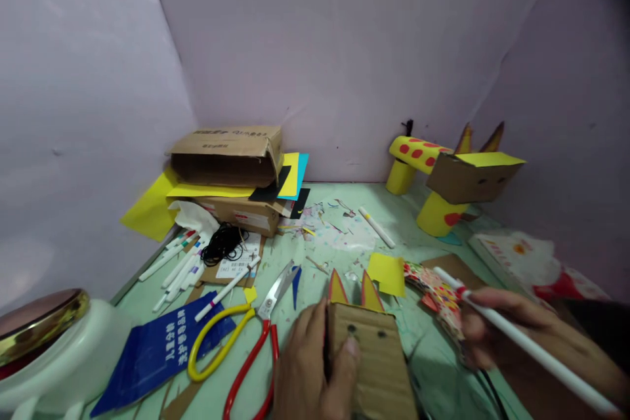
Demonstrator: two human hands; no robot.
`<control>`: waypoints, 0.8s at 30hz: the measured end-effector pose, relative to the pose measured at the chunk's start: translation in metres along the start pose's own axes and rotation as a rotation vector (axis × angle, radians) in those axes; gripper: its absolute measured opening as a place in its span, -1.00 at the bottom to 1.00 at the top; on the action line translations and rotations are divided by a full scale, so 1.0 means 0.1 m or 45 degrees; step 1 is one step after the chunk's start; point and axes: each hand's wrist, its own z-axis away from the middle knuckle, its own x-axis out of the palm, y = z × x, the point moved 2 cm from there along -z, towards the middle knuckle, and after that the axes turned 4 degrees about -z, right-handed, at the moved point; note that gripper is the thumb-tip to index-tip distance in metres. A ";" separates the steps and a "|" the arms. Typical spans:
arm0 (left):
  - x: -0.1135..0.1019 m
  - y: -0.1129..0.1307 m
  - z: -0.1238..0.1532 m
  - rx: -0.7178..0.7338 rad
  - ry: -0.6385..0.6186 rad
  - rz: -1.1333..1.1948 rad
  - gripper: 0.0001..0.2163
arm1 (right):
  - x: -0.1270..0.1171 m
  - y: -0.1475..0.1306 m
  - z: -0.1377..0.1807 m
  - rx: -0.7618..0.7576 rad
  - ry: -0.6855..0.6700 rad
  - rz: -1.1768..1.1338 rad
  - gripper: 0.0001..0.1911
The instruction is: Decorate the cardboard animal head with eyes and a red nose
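My left hand [312, 367] is closed around the left side of a small cardboard box [378, 367] made up as an animal head, its thumb pressed on the front. Two pointed yellow ears with red edges [337, 290] rise from the box's top, and two dark dots mark its face. A white marker with a red band [522, 335] lies slanted in my right hand [512, 325], apart from the box. Just left of my left hand are scissors [268, 305] with one yellow and one red handle, blades spread. A yellow paper piece [386, 273] lies behind the box.
A cardboard animal figure [475, 177] with a spotted yellow body stands at back right. Stacked cardboard boxes [224, 174] and coloured paper [145, 210] fill the back left. Several markers [182, 272], black cord [224, 244] and a blue packet [162, 351] lie left.
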 end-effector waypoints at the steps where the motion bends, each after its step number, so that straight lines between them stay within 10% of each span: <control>1: 0.00 0.00 -0.01 0.036 0.033 -0.004 -0.49 | 0.10 -0.02 0.07 0.008 -0.033 -0.046 -0.71; 7: -0.06 0.02 0.07 0.193 0.273 -0.077 -0.51 | 0.51 -0.25 0.33 0.024 -0.180 -0.072 -0.73; 15: -0.18 0.21 0.18 0.993 0.408 -0.362 -0.78 | 0.70 -0.13 0.52 0.144 -0.261 -0.151 -0.57; 24: -0.16 0.35 0.20 1.061 0.355 -0.631 -0.66 | 0.83 -0.11 0.64 0.202 -0.441 0.120 -0.57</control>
